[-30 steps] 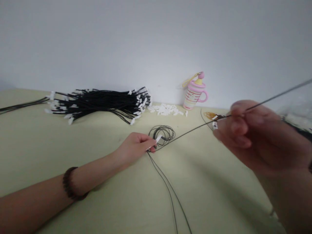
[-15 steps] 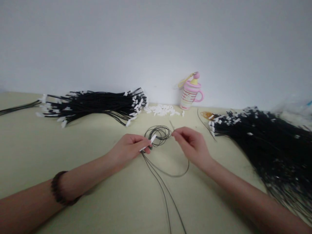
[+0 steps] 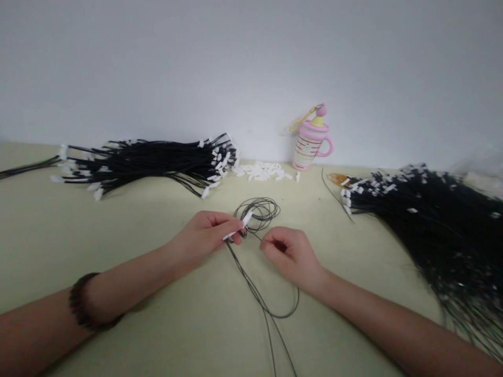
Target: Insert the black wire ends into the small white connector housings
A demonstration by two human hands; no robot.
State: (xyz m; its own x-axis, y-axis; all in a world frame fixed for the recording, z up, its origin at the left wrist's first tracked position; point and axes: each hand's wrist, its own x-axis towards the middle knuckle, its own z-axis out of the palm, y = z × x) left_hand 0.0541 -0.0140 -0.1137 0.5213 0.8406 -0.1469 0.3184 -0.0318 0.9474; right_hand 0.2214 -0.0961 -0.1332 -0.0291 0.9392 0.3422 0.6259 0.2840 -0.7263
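My left hand (image 3: 214, 230) pinches several thin dark cords together with a narrow white piece (image 3: 247, 218) that sticks out past the thumb. A loose coil of dark cord (image 3: 267, 205) lies just beyond the fingertips. Close by on the right, my right hand (image 3: 291, 254) is closed on a thin dark cord (image 3: 256, 237), which runs toward the left fingers. Below the hands, a loop of cord (image 3: 286, 315) bends round under my right wrist, and loose cord ends trail toward the near edge of the view.
A bundle of black cords (image 3: 157, 159) with white end pieces lies back left. Small white pieces (image 3: 261, 170) are heaped beside it, near a pink-lidded cup-shaped item (image 3: 308, 146) at the wall. A large pile of black cords (image 3: 440, 220) covers the right side, with orange strands (image 3: 337, 179) at its tip.
My right hand has come down and left, nearer my left hand, and its cord now runs to the left fingers instead of pointing upward. The left hand keeps its pinch.
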